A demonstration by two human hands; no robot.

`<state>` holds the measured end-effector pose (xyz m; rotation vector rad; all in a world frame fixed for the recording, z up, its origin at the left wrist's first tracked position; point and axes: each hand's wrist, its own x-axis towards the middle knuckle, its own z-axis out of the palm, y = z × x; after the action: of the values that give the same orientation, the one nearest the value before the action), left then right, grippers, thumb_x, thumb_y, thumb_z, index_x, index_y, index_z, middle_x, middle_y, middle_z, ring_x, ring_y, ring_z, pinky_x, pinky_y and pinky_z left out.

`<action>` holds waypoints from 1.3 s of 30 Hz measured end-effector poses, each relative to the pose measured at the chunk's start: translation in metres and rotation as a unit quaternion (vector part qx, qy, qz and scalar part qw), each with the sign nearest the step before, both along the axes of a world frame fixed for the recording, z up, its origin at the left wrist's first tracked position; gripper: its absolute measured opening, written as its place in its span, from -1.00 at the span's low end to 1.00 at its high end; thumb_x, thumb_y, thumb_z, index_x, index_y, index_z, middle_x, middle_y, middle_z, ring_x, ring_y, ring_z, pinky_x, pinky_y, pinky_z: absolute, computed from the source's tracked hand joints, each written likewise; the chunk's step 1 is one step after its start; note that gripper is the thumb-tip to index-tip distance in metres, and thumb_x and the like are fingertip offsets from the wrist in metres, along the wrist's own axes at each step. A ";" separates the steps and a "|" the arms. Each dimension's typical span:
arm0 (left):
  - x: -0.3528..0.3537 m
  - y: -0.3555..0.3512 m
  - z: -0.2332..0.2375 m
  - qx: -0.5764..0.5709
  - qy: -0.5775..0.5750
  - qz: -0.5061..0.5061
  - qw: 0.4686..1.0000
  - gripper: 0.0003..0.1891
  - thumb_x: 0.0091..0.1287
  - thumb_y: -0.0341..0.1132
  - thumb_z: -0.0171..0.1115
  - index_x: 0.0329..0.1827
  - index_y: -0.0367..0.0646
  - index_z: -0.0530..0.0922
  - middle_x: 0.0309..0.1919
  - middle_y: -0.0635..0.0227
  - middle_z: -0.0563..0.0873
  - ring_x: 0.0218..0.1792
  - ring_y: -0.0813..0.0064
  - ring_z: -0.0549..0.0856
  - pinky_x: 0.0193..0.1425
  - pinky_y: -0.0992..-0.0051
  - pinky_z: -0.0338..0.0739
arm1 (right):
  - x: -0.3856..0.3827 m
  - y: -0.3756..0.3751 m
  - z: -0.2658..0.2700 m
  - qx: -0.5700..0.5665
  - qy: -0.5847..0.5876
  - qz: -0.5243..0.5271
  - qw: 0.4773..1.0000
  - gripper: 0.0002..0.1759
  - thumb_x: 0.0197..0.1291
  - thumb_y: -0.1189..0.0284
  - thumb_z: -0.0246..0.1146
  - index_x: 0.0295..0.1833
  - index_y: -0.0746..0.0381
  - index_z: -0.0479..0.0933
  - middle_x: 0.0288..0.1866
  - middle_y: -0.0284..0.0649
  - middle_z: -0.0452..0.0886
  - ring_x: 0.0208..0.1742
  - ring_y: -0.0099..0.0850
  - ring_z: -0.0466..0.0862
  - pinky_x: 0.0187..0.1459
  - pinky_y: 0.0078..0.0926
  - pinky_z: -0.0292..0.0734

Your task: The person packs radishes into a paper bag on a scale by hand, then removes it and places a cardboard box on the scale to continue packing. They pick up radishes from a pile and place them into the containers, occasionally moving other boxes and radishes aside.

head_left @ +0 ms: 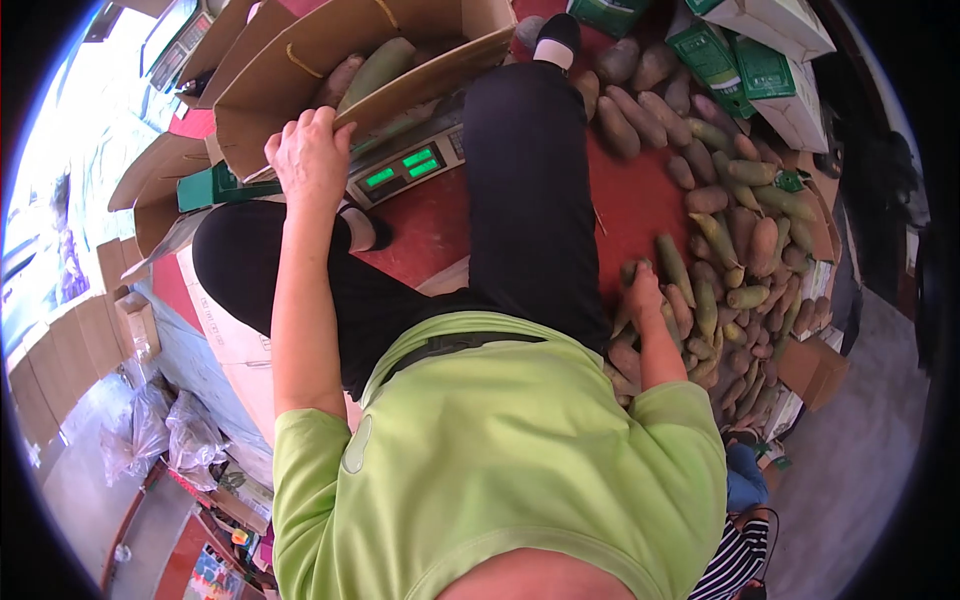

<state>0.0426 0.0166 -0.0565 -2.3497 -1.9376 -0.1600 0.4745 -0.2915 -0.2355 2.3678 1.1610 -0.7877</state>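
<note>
Where the right grip (642, 292) curls, a root (628, 272) lies against it.

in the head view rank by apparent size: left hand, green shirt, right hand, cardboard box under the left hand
1. Green shirt
2. Cardboard box
3. Left hand
4. Right hand, partly among the roots

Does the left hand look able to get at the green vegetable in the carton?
Likely yes: the left hand is at the near edge of the carton, whose open top leaves the green vegetable exposed.
</note>
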 end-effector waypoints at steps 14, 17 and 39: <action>-0.003 -0.002 -0.002 0.019 -0.037 -0.007 0.999 -0.81 0.23 -0.17 0.31 -0.28 -0.09 0.61 -0.29 0.32 0.68 -0.13 0.26 0.64 0.10 0.18 0.33 | -0.095 0.268 0.259 0.669 0.296 0.119 0.671 -0.44 0.05 0.56 0.41 0.21 0.28 0.42 0.09 -0.13 0.59 0.05 -0.32 0.61 0.10 -0.44 0.48; -0.003 -0.003 -0.002 0.021 -0.045 -0.010 0.999 -0.81 0.22 -0.17 0.32 -0.27 -0.09 0.61 -0.30 0.32 0.68 -0.13 0.26 0.64 0.10 0.18 0.33 | -0.130 0.296 0.305 0.669 0.370 0.174 0.620 -0.45 0.16 0.55 0.35 0.28 0.31 0.38 0.19 -0.15 0.53 0.15 -0.40 0.55 0.19 -0.44 0.47; -0.010 -0.004 0.001 0.180 -0.146 -0.028 0.972 -0.62 0.21 -0.11 0.33 0.07 0.03 0.59 -0.10 0.43 0.66 0.08 0.35 0.57 0.35 0.04 0.20 | -0.209 0.343 0.296 0.648 0.510 0.187 0.534 -0.36 0.04 0.69 0.38 0.26 0.24 0.35 0.02 -0.28 0.51 0.02 -0.51 0.53 0.04 -0.56 0.48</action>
<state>0.0328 0.0130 -0.0552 -2.2315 -1.7633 -0.8289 0.2654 0.0518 0.0604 1.9733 3.6621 -1.5350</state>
